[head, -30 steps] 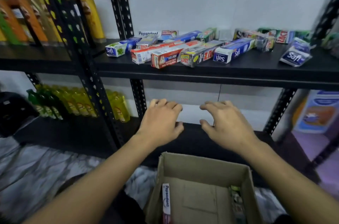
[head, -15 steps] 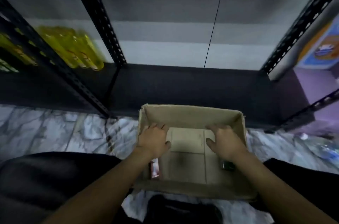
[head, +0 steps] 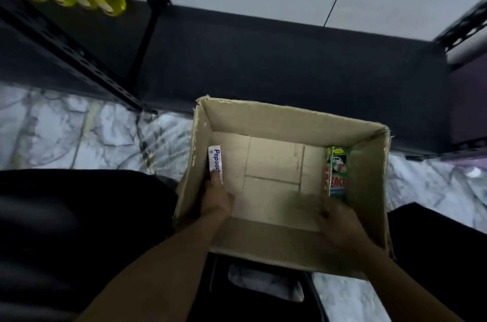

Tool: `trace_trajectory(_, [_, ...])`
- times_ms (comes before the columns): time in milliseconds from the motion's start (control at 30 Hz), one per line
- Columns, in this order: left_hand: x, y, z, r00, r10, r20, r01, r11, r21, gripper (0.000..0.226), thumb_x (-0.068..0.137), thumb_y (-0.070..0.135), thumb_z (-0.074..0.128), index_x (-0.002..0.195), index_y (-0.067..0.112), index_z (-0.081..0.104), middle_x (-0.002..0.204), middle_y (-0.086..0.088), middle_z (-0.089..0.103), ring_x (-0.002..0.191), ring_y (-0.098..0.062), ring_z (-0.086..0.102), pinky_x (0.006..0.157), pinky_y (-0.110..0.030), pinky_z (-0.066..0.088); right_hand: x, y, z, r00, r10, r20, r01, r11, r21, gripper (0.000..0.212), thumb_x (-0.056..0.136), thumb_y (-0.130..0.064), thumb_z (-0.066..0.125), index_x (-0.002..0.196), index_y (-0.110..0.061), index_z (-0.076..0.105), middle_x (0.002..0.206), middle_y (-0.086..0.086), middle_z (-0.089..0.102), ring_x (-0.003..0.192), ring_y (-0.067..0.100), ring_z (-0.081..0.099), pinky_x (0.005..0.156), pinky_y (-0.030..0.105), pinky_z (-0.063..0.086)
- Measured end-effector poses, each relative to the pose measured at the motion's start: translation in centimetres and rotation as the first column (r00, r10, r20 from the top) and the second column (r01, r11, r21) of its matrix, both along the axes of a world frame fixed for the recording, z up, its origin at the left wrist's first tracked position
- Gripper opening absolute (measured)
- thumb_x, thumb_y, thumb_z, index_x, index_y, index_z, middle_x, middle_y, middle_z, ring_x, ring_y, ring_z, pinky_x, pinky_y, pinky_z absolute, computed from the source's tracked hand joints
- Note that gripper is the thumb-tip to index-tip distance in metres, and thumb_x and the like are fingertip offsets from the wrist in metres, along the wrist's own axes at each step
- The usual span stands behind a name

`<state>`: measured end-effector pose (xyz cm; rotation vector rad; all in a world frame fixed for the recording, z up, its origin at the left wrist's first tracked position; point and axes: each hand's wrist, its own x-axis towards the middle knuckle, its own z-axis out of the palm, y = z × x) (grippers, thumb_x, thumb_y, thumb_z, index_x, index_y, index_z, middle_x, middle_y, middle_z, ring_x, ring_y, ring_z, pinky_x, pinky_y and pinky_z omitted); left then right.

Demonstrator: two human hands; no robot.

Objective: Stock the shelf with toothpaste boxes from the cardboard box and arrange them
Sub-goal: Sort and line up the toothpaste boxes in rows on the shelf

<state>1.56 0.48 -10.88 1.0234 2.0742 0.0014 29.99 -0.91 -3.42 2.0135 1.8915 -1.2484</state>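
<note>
White toothpaste box (head: 216, 163) against left wall of cardboard box (head: 290, 118), green toothpaste box (head: 337, 171) against right wall | left hand (head: 217, 200) fingers (head: 216, 179) gripping white box's near end | right hand (head: 340, 221) blurred beside green one, grip impossible to tell | risk: end-only hold, box pivoting, slipping on lift

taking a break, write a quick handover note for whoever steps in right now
Left hand: inside the cardboard box, fingers on the near end of the white Pepsodent box, which lies along the left wall; grip unclear.
Right hand: blurred, at the near end of the green box, which lies along the right wall; grip unclear.
Done: only these two boxes show in the cardboard box.
Left: lift both out, then shelve and arrange them.
</note>
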Motion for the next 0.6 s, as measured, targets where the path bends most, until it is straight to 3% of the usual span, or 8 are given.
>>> trace_trajectory(100, [-0.2,0.1,-0.5,0.997,-0.013,-0.075,0.015,0.999,0.032,0.08,0.089,0.014,0.065,0.151,0.019,0.016,0.135,-0.017,0.044,0.116,-0.036,0.055,0.094,-0.04,0.047,0.7,0.3,-1.5,0.994,-0.107,0.024,0.107,0.994,-0.014,0.046,0.094,-0.015,0.058,0.14,-0.016,0.049,0.138,0.014,0.054,0.12,0.034,0.056,0.099,0.041,0.046])
trace_trajectory(200, [-0.2,-0.1,-0.6,0.989,-0.058,-0.137,0.067,0.996,0.062,0.078,0.09,0.012,0.064,0.151,0.018,0.016,0.135,-0.015,0.045,0.115,-0.035,0.057,0.092,-0.04,0.049,1.0,0.3,-3.3,0.991,-0.105,0.083,0.113,0.989,-0.098,0.059,0.097,-0.021,0.053,0.152,-0.023,0.03,0.153,0.016,0.033,0.125,0.038,0.051,0.103,0.045,0.044])
trace_trajectory(333, [-0.4,-0.6,-0.3,0.998,-0.043,-0.052,0.048,0.995,0.088,0.09,0.079,0.014,0.074,0.15,0.02,0.018,0.138,-0.013,0.047,0.119,-0.035,0.056,0.096,-0.042,0.05,0.9,0.0,-5.4,0.982,-0.128,0.138,0.151,0.973,-0.175,0.075,0.097,-0.02,0.053,0.157,-0.021,0.009,0.159,0.025,0.011,0.12,0.044,0.053,0.096,0.045,0.048])
trace_trajectory(400, [-0.4,-0.7,-0.1,1.0,-0.021,-0.002,0.021,0.994,0.105,0.097,0.071,0.02,0.08,0.148,0.019,0.021,0.139,-0.011,0.049,0.119,-0.034,0.056,0.096,-0.043,0.051,0.5,-0.2,-5.9,0.974,-0.17,0.147,0.199,0.957,-0.212,0.075,0.096,-0.022,0.055,0.157,-0.016,0.011,0.157,0.028,0.013,0.113,0.042,0.057,0.092,0.043,0.05])
trace_trajectory(500, [-0.1,-0.4,0.5,1.0,-0.008,-0.001,0.008,0.991,0.13,0.089,0.066,0.029,0.082,0.139,0.011,0.036,0.13,-0.011,0.058,0.11,-0.032,0.062,0.088,-0.042,0.055,-1.8,-0.5,-5.7,0.963,-0.164,0.212,0.213,0.949,-0.234,0.067,0.096,-0.026,0.054,0.151,-0.002,0.025,0.153,0.027,0.026,0.133,0.04,0.04,0.107,0.039,0.038])
trace_trajectory(567, [0.3,-0.2,0.8,1.0,-0.013,-0.004,0.014,0.985,0.173,0.074,0.066,0.03,0.082,0.129,0.009,0.049,0.122,-0.01,0.061,0.106,-0.03,0.063,0.084,-0.036,0.055,-3.6,-0.8,-5.1,0.969,-0.134,0.21,0.165,0.976,-0.14,0.063,0.094,-0.029,0.053,0.147,-0.002,0.035,0.15,0.025,0.033,0.139,0.039,0.032,0.11,0.038,0.033])
trace_trajectory(600, [0.5,-0.1,0.9,1.0,-0.021,-0.004,0.021,0.981,0.193,0.063,0.068,0.028,0.08,0.123,0.009,0.057,0.118,-0.011,0.062,0.104,-0.029,0.062,0.084,-0.033,0.053,-4.1,-0.9,-5.0,0.968,-0.154,0.197,0.17,0.983,-0.069,0.059,0.091,-0.031,0.053,0.141,-0.002,0.044,0.144,0.023,0.042,0.133,0.04,0.038,0.106,0.039,0.038])
